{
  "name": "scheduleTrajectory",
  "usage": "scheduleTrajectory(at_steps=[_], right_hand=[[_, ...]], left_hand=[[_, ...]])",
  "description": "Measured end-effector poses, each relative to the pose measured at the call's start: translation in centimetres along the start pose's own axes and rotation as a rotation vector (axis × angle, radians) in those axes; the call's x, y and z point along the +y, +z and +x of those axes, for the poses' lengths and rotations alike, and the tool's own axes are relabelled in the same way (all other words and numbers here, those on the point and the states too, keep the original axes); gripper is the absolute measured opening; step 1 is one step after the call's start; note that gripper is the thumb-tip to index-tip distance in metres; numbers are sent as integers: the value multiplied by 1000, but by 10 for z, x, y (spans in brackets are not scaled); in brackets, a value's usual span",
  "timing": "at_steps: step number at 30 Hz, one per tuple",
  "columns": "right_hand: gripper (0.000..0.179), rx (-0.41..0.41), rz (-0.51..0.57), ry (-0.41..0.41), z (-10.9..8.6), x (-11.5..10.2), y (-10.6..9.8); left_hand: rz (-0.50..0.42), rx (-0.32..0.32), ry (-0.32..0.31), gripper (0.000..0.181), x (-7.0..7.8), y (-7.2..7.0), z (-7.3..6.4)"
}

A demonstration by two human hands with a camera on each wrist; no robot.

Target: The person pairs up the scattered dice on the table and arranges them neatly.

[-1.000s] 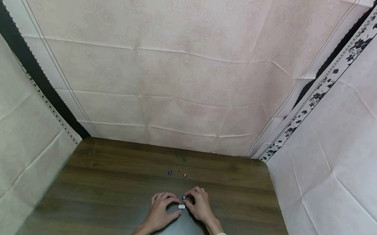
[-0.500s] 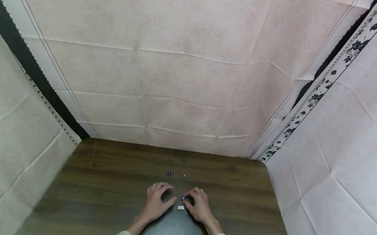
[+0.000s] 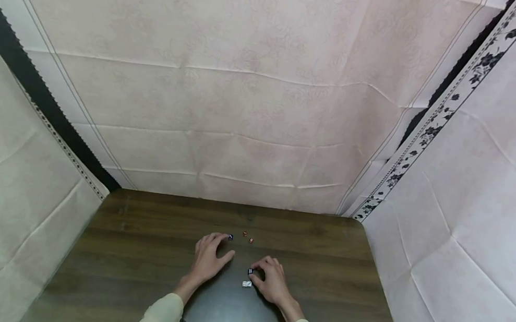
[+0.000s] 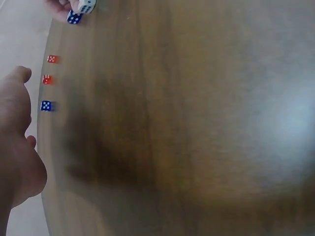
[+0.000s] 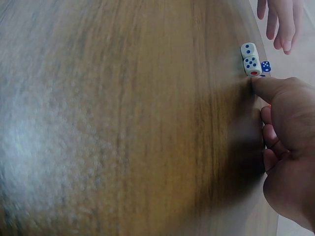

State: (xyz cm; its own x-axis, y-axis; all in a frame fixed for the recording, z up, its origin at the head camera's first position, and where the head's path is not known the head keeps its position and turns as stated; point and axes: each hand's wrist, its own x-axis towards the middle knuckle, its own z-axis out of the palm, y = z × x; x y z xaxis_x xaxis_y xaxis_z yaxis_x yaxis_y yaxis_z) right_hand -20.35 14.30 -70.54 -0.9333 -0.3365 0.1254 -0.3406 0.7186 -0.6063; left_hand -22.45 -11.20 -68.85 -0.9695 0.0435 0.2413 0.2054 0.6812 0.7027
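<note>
My left hand (image 3: 208, 259) reaches forward with thumb and fingers spread apart. Its index fingertip is at or close beside a blue die (image 3: 230, 237); whether they touch cannot be told. To the right of that die lie two small red dice (image 4: 52, 59). My right hand (image 3: 272, 283) pinches another blue die (image 3: 250, 271) between thumb and index finger, low over the table. Right in front of the thumb, two white dice (image 5: 250, 58) sit side by side, touching. The pinched die is mostly hidden by the thumb in the right wrist view.
The brown wooden tabletop (image 3: 145, 243) has a far edge against a pale hanging cloth (image 3: 245, 102). More cloth hangs along the left and right sides. A bright glare patch (image 3: 236, 321) lies on the near part of the table.
My left hand has left the white dice and moved forward and left to the far blue die. My right hand stays in place, still pinching its blue die.
</note>
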Motion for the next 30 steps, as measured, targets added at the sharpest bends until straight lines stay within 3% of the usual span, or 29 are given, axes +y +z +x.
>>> scheduleTrajectory(at_steps=[5,13,20,30], right_hand=[[16,-2,0,10,0,0,0],[16,10,1,-17,-1,1,-1],[15,23,8,-25,-1,0,-1],[15,25,6,-34,-1,1,0]], left_hand=[[32,1,-37,51,1,1,14],[100,54,-77,41,-1,10,28],[145,97,-112,27,-3,21,31],[196,133,-132,24,-4,29,35]])
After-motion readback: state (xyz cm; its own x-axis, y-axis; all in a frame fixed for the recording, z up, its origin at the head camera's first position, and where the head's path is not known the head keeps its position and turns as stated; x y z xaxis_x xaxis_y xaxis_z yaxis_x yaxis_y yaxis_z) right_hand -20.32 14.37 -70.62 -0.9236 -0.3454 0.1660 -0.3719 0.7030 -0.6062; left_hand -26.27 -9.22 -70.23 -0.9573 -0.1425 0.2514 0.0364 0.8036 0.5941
